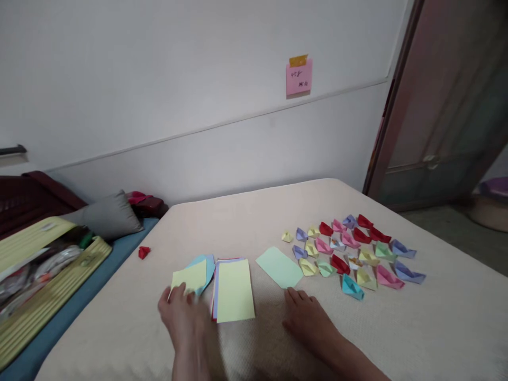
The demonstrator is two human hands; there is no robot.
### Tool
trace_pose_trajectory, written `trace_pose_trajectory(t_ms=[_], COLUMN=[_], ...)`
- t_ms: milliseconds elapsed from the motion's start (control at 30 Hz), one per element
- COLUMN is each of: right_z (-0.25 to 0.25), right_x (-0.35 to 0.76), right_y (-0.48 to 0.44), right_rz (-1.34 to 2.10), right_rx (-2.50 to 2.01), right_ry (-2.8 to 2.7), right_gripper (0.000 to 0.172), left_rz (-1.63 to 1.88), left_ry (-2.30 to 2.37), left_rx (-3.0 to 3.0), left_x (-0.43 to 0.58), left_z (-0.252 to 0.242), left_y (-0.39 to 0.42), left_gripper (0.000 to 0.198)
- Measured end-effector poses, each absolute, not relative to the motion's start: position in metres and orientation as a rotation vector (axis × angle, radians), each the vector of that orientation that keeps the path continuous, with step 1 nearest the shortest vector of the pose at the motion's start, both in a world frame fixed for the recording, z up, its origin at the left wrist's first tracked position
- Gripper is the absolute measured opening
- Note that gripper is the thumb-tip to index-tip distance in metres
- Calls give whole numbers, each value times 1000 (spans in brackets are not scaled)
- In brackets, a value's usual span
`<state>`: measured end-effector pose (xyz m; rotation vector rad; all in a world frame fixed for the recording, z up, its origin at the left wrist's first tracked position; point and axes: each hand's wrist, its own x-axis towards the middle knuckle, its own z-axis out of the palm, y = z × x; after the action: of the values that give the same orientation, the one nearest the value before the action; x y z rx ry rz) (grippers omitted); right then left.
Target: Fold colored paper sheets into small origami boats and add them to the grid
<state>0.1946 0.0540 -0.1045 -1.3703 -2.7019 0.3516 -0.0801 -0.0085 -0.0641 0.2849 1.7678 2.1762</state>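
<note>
My left hand (pixel 183 316) rests on the beige table (pixel 246 222), its fingertips on the near edge of a loose yellow sheet (pixel 189 277) that lies over a blue sheet (pixel 205 266). A stack of coloured paper (pixel 234 290) with a yellow sheet on top sits between my hands. My right hand (pixel 306 316) lies flat on the table, fingers stretched out, just below a single light green sheet (pixel 279 266). It holds nothing.
Several folded paper boats (pixel 349 251) in many colours are spread at the right. A small red folded piece (pixel 144 252) lies alone at the left. An open yellow case (pixel 43 275) and a grey cushion (pixel 107 216) sit left of the table. A pink note (pixel 299 77) hangs on the wall.
</note>
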Motion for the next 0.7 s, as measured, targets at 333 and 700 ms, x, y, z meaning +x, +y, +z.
trace_pose_trajectory(t_ms=[333,700], right_z=[-101,-74], right_x=[204,225], right_y=[45,31], right_rz=[299,726], right_rx=[-1126,-1063], right_ry=[-2551,-2392], right_gripper=[50,54], left_rz=[1139,698], left_ry=[2178,2518], left_rx=[1334,1501], left_x=[7,10], left_z=[-65,-63], left_y=[22,29], left_gripper=[53,53])
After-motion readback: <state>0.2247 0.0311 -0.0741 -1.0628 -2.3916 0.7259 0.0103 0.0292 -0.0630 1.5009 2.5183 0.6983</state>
